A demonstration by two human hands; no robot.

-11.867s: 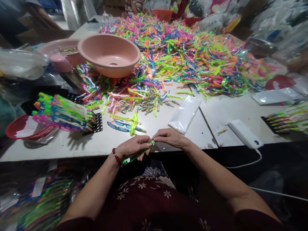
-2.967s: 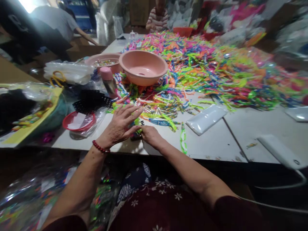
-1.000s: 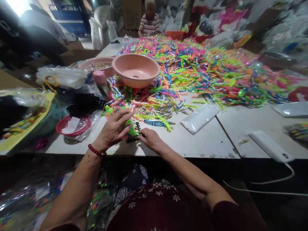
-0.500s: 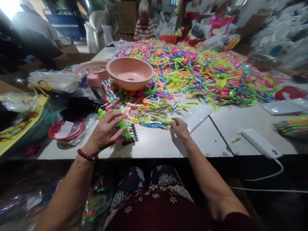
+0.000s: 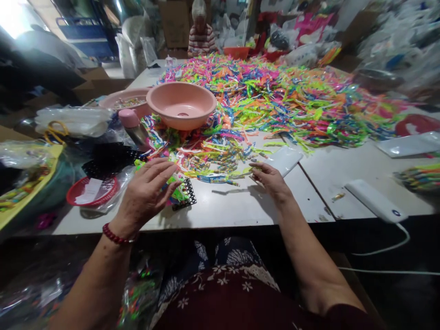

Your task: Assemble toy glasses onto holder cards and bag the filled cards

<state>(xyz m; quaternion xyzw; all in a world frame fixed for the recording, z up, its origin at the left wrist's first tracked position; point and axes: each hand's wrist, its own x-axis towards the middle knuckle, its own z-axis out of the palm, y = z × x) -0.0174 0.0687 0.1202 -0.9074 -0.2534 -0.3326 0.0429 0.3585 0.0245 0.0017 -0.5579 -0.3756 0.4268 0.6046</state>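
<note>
My left hand has its fingers stretched out and slightly apart. It hovers just beside neon-green pieces that lie on a black perforated plate; its palm side is partly hidden. Between thumb and fingertips, my right hand pinches one end of a thin yellowish strand, raised above the table with its shadow below. Behind the strand, a loose bunch of multicoloured strands spreads over the white table. What these strands are exactly I cannot tell.
A pink basin and a pink-capped bottle stand behind my left hand. A red basket lies left. A big strand heap covers the far table. Right are a white packet and a corded white device. A person sits opposite.
My right hand has moved a little right and up from the table, lifting the strand's end. My left hand stays near the green pieces. The whole view has shifted slightly.
</note>
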